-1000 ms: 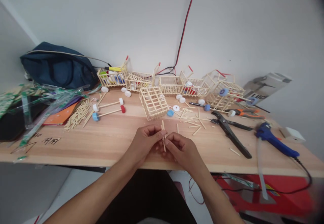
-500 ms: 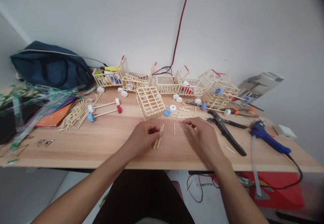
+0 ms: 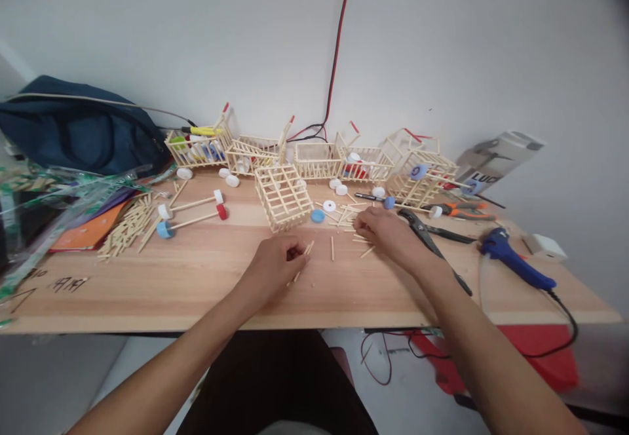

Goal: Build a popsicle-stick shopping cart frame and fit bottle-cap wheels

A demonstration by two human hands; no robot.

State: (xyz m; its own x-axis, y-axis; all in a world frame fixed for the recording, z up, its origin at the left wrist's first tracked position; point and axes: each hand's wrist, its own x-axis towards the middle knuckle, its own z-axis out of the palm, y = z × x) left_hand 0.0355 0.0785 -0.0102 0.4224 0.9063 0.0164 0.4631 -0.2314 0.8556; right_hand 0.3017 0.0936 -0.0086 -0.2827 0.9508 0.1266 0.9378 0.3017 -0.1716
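Pale wooden sticks (image 3: 309, 247) show at the left hand (image 3: 275, 263), nearest us, its thumb and curled fingers closed in a light pinch around them low over the desk (image 3: 196, 297). They slant through that grip, upper ends poking past the fingertips, lower ends angling down toward the near edge. That forearm comes up from the lower left, back of the hand upward. Over to the right hand (image 3: 386, 230), stretched farther forward, palm down, fingers bunched and pointing down among the loose sticks (image 3: 343, 215); the fingertips are hidden, so I can't tell whether this grip has hold of anything. Between the two hands, well clear of both, lies a single stick (image 3: 332, 248). Out on the right, a blue glue gun (image 3: 515, 261); beside the right forearm, a black-handled tool (image 3: 415, 224), partly covered. Just beyond the left hand sits a slatted box (image 3: 282, 196), tilted, grid face up, with a blue cap (image 3: 318, 216) at its corner. Farther back, the row of stick carts: the leftmost cart (image 3: 199, 166) is loaded with green, yellow, white and blue pieces, its neighbour (image 3: 255, 139) carries sticks and something white, and the red-handled cart (image 3: 381, 168) right of centre has red and white pieces inside.
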